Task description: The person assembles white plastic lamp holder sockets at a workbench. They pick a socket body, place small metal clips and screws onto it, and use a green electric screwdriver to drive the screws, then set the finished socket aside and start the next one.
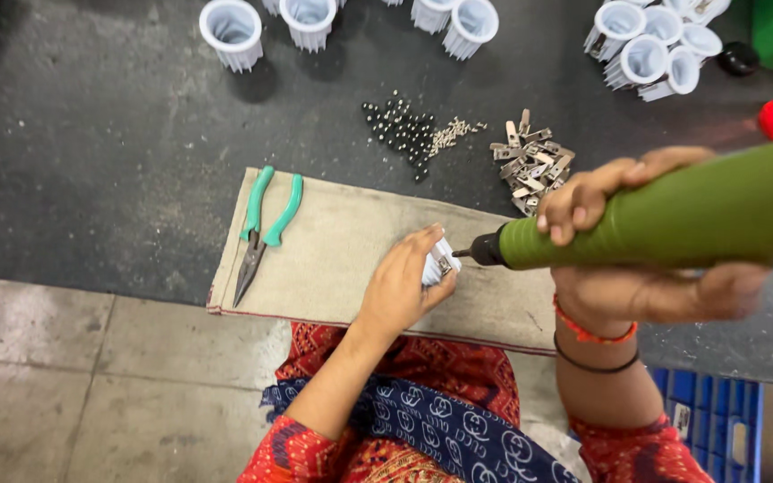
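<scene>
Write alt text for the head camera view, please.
A left hand steadies a small white ribbed housing on a beige cloth while the right hand presses a green power screwdriver against it. Green-handled pliers, screws and metal clips lie nearby.

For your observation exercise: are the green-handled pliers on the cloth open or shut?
Open: the pliers' green handles spread apart, though the jaw tips lie nearly together on the cloth.

red patterned sleeves, red & black wristbands (594, 349)

One head-worn camera looks steeply down, close over the dark surface (118, 134) and the person's lap.
</scene>
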